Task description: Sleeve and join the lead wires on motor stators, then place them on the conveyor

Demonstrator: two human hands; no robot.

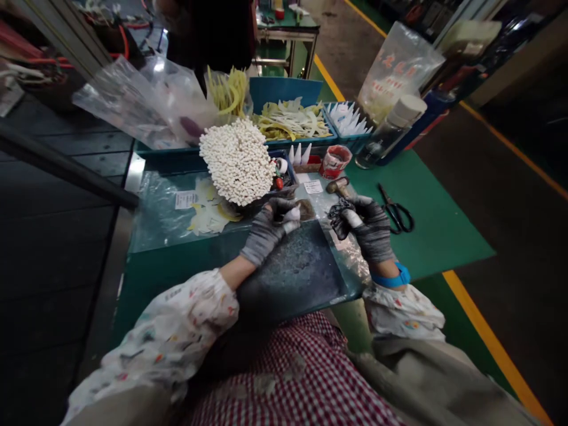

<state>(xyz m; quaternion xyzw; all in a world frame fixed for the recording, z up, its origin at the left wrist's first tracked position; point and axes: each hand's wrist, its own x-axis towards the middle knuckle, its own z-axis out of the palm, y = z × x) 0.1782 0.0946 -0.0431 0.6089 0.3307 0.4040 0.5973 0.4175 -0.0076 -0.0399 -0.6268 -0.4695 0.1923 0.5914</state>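
Evidently, the dark mat [310,266] guards the green worktop [444,228] where close handwork happens, since it lies directly before the person's lap. Above its far edge, the left hand [268,231] is curled nearly closed, thumb and fingers pinching what looks like a small pale piece [293,213]; a fingertip grip probably suits its size. Past the mat's right edge, the right hand [371,229] is partly closed around dark crumpled material [339,216], bunched perhaps to stay compact. Both wear grey gloves.

Scissors [398,210] lie right of the mat, presumably for easy reach. Beyond it, a bundle of thin white sticks [239,163] leans over a tray, near a red cup [335,161]; farther back, a blue bin [329,125] seems to keep pale and yellow strips [293,120] sorted.

The worktop looks glossy and partly covered in clear plastic. Well beyond the mat, a dark-clothed person [228,35] stands, and yellow lines [492,331] cross the dim workshop floor.
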